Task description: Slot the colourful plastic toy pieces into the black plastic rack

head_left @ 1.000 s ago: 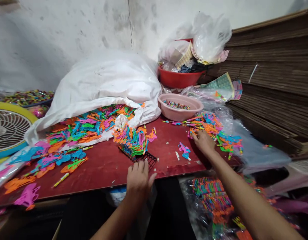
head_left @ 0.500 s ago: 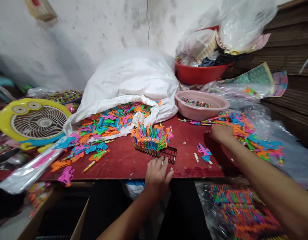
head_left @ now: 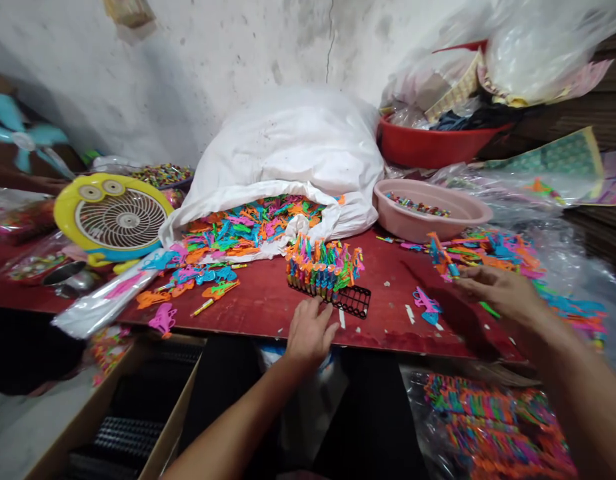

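Note:
A black plastic grid rack (head_left: pixel 358 302) lies on the red table, its left part filled with upright colourful sticks (head_left: pixel 325 270) topped with plastic figures. At its front edge rests my left hand (head_left: pixel 311 331), fingers extended and thumb apart, touching the rack without wrapping round it. My right hand (head_left: pixel 495 291) is raised over the table to the right. Between its thumb and fingers it pinches a toy stick (head_left: pixel 444 257) with an orange and blue plastic top; its lower end is at the fingertips. Loose pink and blue plastic pieces (head_left: pixel 428 305) lie between rack and right hand.
A white sack (head_left: pixel 298 140) spills colourful plastic pieces behind the rack. At the back right stand a pink basin (head_left: pixel 433 227) and a red basin (head_left: pixel 438 147). A pile of toy sticks (head_left: pixel 513 253) lies at right. A yellow fan (head_left: pixel 113 217) stands left; filled racks (head_left: pixel 498 420) lie below right.
My right hand has come back from the pile at right, lifting a toy stick. My left hand stays at the rack's front edge. The view has turned left.

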`<action>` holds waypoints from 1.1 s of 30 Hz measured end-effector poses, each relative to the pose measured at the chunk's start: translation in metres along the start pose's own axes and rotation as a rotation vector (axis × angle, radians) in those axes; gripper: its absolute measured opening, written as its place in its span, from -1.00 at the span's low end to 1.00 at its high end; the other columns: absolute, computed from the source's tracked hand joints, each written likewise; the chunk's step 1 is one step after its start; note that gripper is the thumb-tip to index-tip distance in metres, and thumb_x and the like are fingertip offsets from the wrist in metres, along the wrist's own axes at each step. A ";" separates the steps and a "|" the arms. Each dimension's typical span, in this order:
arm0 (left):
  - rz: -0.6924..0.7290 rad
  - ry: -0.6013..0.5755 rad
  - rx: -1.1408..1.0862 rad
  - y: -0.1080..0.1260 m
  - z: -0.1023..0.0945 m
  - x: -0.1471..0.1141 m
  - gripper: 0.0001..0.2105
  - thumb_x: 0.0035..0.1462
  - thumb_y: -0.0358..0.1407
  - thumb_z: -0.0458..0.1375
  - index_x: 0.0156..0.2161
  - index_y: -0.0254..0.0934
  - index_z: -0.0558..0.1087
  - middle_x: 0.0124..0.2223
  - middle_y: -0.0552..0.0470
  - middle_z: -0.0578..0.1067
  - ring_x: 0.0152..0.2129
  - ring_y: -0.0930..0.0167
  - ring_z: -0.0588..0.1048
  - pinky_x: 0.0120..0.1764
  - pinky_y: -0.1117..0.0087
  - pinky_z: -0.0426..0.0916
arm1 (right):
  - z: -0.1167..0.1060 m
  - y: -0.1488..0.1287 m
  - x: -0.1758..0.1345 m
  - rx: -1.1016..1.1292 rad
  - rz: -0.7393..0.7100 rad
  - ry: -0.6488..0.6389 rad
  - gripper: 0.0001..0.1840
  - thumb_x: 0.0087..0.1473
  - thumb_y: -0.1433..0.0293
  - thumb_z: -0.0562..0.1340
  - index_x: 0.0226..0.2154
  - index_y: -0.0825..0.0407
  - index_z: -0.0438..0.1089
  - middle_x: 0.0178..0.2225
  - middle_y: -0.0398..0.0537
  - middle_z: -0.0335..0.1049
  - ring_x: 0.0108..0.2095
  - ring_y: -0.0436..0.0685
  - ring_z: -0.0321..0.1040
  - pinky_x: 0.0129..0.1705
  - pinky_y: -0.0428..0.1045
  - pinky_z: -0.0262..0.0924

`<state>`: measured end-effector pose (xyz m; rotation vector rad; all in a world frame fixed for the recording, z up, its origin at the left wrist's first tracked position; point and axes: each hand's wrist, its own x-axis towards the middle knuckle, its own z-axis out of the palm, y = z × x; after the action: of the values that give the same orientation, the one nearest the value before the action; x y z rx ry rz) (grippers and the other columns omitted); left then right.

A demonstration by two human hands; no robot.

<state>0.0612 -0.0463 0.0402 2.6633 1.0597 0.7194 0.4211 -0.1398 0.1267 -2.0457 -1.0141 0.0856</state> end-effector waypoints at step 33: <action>0.110 -0.098 0.105 0.056 0.012 0.001 -0.55 0.25 -0.09 0.09 0.10 -0.37 0.31 -0.06 -0.12 0.39 -0.16 0.23 0.30 -0.14 0.15 0.24 | 0.134 -0.056 -0.117 0.199 -0.304 -0.180 -0.76 0.18 0.22 0.13 -0.36 0.03 0.36 -0.44 -0.10 0.35 -0.42 0.08 0.24 -0.35 -0.05 0.10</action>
<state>0.1017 -0.0862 0.0494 2.8324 0.9570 0.5608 0.2551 -0.1145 0.0461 -1.7075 -1.3616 0.2058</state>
